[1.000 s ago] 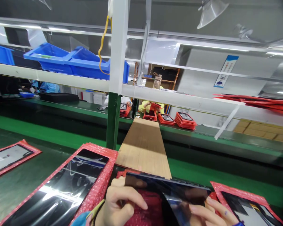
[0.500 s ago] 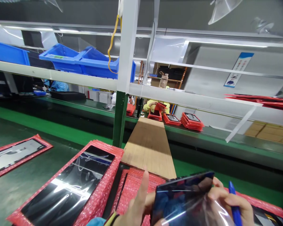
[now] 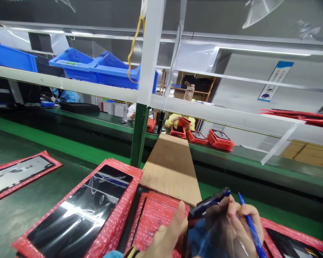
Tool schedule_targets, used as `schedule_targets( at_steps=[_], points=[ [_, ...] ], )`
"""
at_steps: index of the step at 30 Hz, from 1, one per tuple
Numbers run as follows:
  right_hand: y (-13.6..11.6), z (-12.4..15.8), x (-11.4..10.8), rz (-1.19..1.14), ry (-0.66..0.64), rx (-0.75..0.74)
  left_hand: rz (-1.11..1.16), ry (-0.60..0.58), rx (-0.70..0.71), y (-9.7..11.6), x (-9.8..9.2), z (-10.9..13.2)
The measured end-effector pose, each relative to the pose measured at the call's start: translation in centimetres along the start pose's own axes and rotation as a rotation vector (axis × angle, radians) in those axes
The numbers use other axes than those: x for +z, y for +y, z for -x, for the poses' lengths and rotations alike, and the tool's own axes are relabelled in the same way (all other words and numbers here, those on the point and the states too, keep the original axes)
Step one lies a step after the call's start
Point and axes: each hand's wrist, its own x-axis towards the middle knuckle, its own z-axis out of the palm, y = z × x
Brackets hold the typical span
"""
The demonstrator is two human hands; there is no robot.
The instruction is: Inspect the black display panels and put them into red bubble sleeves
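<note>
A dark glossy screen panel (image 3: 204,233) is tilted up at the bottom right, its lower part cut off by the frame. My left hand (image 3: 168,234) grips its left side, index finger pointing up. At the panel's upper right corner, my right hand (image 3: 242,224) pinches what looks like a clear film over the glass. A blue pen (image 3: 251,225) is tucked between the fingers of that same hand. Under and behind my left hand lies a pile of red bubble-wrap sleeves (image 3: 157,211). Left of it, a black screen (image 3: 80,211) rests on stacked red bubble wrap.
A silver-backed panel (image 3: 21,173) on red wrap lies far left, another panel (image 3: 290,243) lower right. A wooden board (image 3: 173,168) bridges to the opposite bench, where a person in yellow (image 3: 174,120) handles red sleeves. A green-and-white post (image 3: 140,139) and blue bins (image 3: 97,70) stand ahead.
My right hand has moved left with the pen, drawing the film across. The panel has tipped and shifted right, showing its upper edge more. The view has shifted slightly.
</note>
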Motion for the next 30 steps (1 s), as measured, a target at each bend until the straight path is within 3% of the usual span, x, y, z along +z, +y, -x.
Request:
schedule_targets(
  at_steps=[4,9,14,18,22,25,30],
  points=[
    [-0.3,0.1,0.4,0.003,-0.019,0.113,0.045,0.020,-0.075,1.2,-0.2,-1.2],
    [-1.1,0.1,0.8,0.009,0.014,0.260,0.329,-0.035,-0.148,2.1,-0.2,-2.5],
    [-1.1,-0.2,0.7,-0.031,0.053,0.382,0.605,-0.119,-0.042,2.3,-0.3,-3.2],
    [-1.3,-0.2,0.8,-0.023,0.184,0.496,0.703,-0.047,-0.020,2.0,-0.2,-3.4],
    [-1.8,-0.3,0.9,-0.024,0.335,0.570,0.805,-0.004,-0.168,2.1,-0.3,-3.4],
    [-2.0,-0.5,0.9,-0.047,0.331,0.602,0.879,0.007,-0.251,2.5,-0.4,-3.4],
    [-1.6,-0.9,0.6,-0.071,0.303,0.591,0.947,0.052,-0.262,2.6,-0.1,-3.5]
  ],
)
